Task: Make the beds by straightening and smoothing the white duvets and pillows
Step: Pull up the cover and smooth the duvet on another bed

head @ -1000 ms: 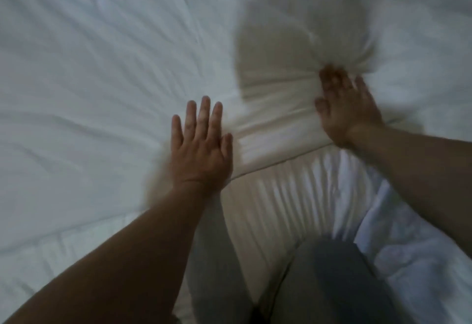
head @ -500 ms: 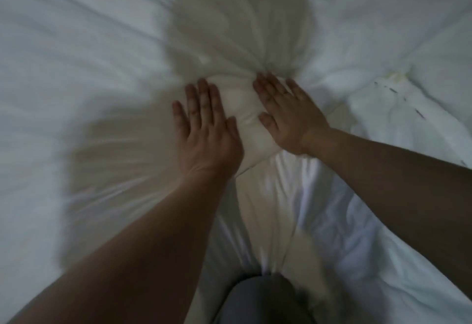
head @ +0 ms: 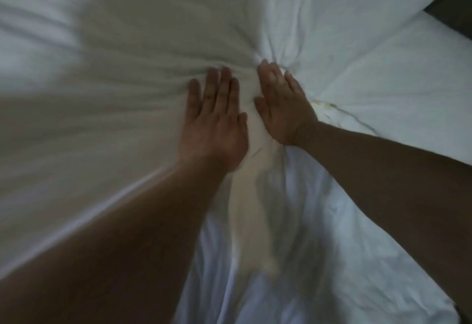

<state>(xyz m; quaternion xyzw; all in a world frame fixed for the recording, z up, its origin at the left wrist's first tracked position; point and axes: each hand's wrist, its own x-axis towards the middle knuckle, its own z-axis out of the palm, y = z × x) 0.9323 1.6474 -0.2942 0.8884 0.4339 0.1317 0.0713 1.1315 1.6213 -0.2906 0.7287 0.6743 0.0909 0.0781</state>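
We see left hand [head: 214, 122] and right hand [head: 282, 109] flat, fingers straight, side by side, pressing white duvet [head: 115, 132]; creases radiate from fingertips

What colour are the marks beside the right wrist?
Yellowish marks on white fabric bedding; head view.
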